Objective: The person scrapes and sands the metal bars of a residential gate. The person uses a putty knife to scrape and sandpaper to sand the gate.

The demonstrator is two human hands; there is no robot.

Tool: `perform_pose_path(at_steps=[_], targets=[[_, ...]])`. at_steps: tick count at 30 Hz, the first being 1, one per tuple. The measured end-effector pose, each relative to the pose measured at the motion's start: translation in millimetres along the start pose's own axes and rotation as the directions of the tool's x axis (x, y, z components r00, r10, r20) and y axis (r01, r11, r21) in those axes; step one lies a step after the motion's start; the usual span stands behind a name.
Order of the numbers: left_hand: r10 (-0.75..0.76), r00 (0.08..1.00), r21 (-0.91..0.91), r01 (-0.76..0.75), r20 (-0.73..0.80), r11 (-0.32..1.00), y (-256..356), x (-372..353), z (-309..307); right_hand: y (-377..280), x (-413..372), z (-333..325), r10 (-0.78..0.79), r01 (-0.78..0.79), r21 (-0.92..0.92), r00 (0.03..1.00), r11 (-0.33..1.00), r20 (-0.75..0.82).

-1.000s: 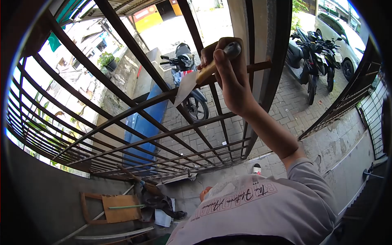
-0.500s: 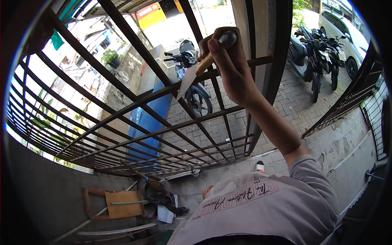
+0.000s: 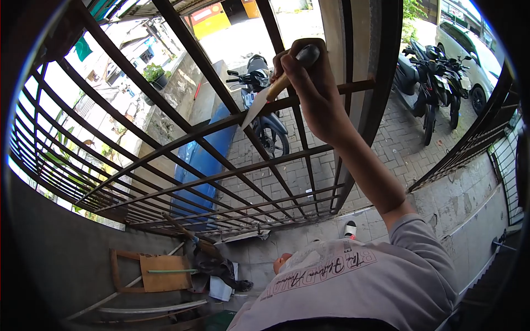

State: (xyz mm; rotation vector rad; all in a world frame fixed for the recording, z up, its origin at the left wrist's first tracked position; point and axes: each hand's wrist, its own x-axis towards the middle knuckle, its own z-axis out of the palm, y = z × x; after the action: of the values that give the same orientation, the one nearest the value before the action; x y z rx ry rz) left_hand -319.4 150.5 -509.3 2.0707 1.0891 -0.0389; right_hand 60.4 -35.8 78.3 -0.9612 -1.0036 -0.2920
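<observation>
My right hand [image 3: 312,91] is raised and wrapped round the wooden handle of a scraper [image 3: 255,108]. The scraper's thin, pale blade points down and left, with its tip close to a dark bar of the metal grille [image 3: 212,126]; whether it touches the bar I cannot tell. A dark, rounded end of the handle sticks out above my fingers. Of my left hand, at most a small skin-coloured bit shows at the left edge of my grey shirt [image 3: 342,281]; its fingers are hidden.
Beyond the grille stand a motorcycle [image 3: 268,127] and a blue object [image 3: 207,160]. More motorcycles [image 3: 428,83] and a white car [image 3: 466,52] are at the right. A wooden frame with a brown panel [image 3: 160,274] and long poles lie at the lower left.
The view has shifted slightly, so the grille and motorcycles appear a little further right. My right hand keeps its grip on the scraper, and the blade has barely moved along the bar.
</observation>
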Motion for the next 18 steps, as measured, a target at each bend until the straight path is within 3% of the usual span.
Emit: perform_pose_path(at_steps=[3,6,7,14,18], targets=[[-0.018,1.0,0.001,0.018,0.024,1.0,-5.0,-15.5,9.4,-2.5,5.6,-4.2,0.058,-0.048,-0.092,0.992,0.995,0.109],[-0.007,1.0,0.0,0.007,0.028,1.0,-1.1,-3.8,12.3,-13.2,0.5,-5.3,0.018,-0.014,-0.053,0.997,0.998,0.077],[-0.007,0.999,-0.005,0.007,0.034,1.0,0.6,-3.9,18.1,-6.1,-0.9,-1.1,-0.073,0.077,-0.107,0.997,0.991,0.038],[-0.035,0.996,0.005,0.035,0.078,0.999,-8.3,-34.5,45.0,-2.8,4.1,7.1,-0.065,0.076,-0.112,0.993,0.991,0.098],[-0.013,0.996,0.019,0.012,0.086,1.0,1.3,-27.0,52.7,10.7,-8.6,16.8,-0.069,0.07,-0.064,0.997,0.995,0.019]])
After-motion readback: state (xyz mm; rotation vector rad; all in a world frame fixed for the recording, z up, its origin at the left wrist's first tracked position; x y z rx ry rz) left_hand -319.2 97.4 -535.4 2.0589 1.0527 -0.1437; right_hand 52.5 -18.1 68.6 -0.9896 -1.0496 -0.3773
